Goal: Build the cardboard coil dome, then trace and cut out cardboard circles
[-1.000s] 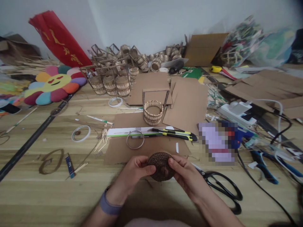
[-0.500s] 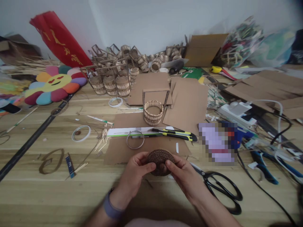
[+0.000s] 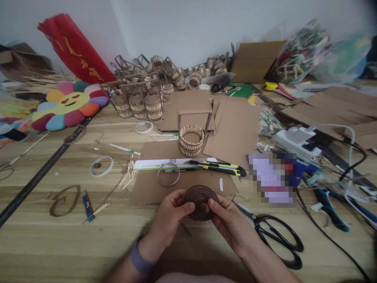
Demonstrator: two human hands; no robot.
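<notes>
A round dark-brown disc of coiled corrugated cardboard [image 3: 201, 193], with a small knob on its face, is held up near the table's front edge. My left hand [image 3: 174, 210] pinches its left side, thumb on the face. On the opposite side my right hand [image 3: 225, 216] grips the rim, its thumb beside the knob. The fingers behind the disc are mostly hidden. Beyond it stands a small basket of wooden sticks [image 3: 191, 147] with a tall cardboard handle. Between disc and basket lie a ring [image 3: 169, 184], a white ruler-like strip [image 3: 153, 163] and a yellow-black utility knife [image 3: 220, 168].
Black-handled scissors [image 3: 278, 237] lie right of my right hand, with blue-handled pliers [image 3: 332, 212] farther right. A white power strip [image 3: 297, 139] has cables running from it. Several finished baskets [image 3: 138, 106] stand at the back. Cardboard sheets [image 3: 235, 125] and a flower cushion [image 3: 70, 104] lie around.
The disc is tilted slightly more toward me, showing more of its face, and sits a touch farther right. Both hands keep their hold.
</notes>
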